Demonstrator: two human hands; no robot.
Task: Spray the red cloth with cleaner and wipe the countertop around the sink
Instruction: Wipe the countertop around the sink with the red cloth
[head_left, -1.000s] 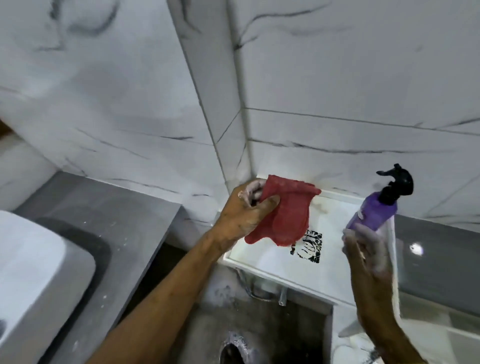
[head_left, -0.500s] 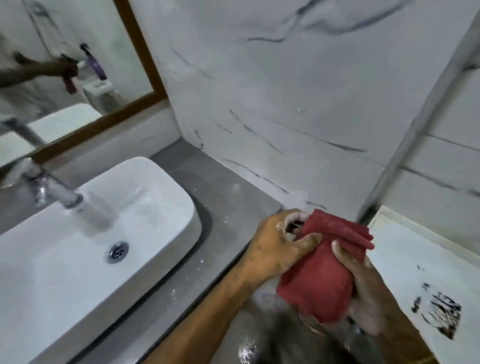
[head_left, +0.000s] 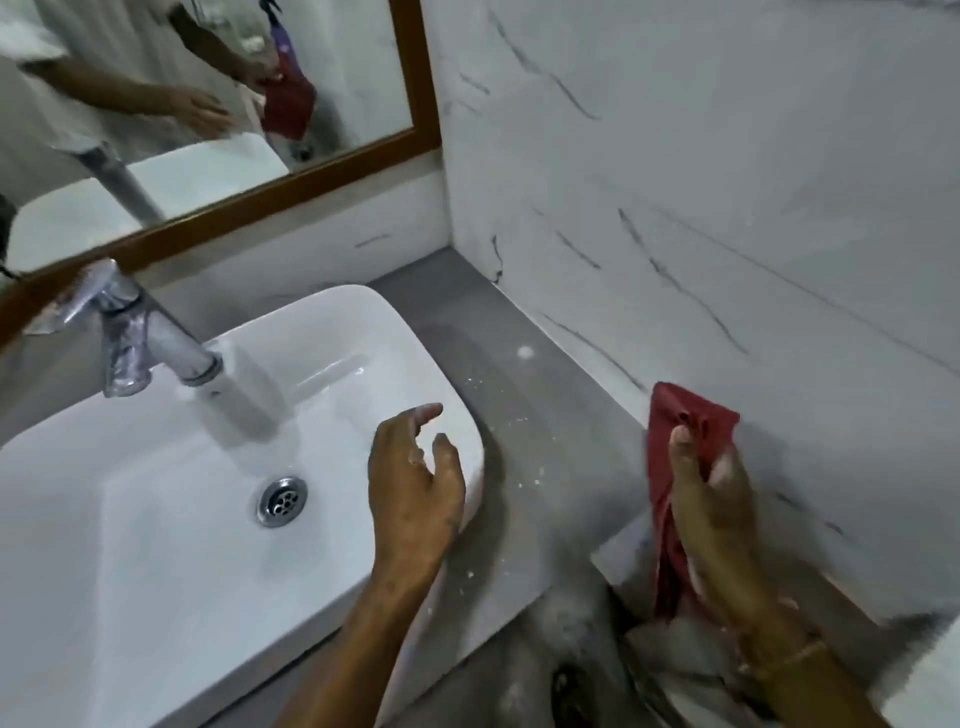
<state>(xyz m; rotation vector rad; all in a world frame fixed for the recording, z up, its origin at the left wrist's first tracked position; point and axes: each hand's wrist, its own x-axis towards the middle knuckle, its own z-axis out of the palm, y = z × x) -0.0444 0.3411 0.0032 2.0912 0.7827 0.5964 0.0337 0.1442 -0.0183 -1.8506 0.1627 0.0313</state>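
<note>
Sink (head_left: 156, 561) fills the left of my view, a white basin sitting on the grey counter (head_left: 524, 395), with a chrome drain (head_left: 282, 501) in its floor and nothing else that I can see inside. Over its right rim I see the left hand (head_left: 415, 493), forearm reaching up from the bottom edge, palm turned right, fingers loosely curled and apart, holding nothing. The right hand (head_left: 711, 499) is raised off to the right in front of the marbled wall (head_left: 727, 182), its forearm rising from the lower right corner. Its fingers are closed around the cloth (head_left: 680, 415), which is red and bunched, one end standing above the fingertips and the rest hanging down along the wrist. The cloth is off the counter, well apart from the sink. A chrome tap (head_left: 130, 332) leans over the basin from the left. White specks dot the counter between the basin and the wall. A thin bracelet (head_left: 789, 657) circles the right wrist.
</note>
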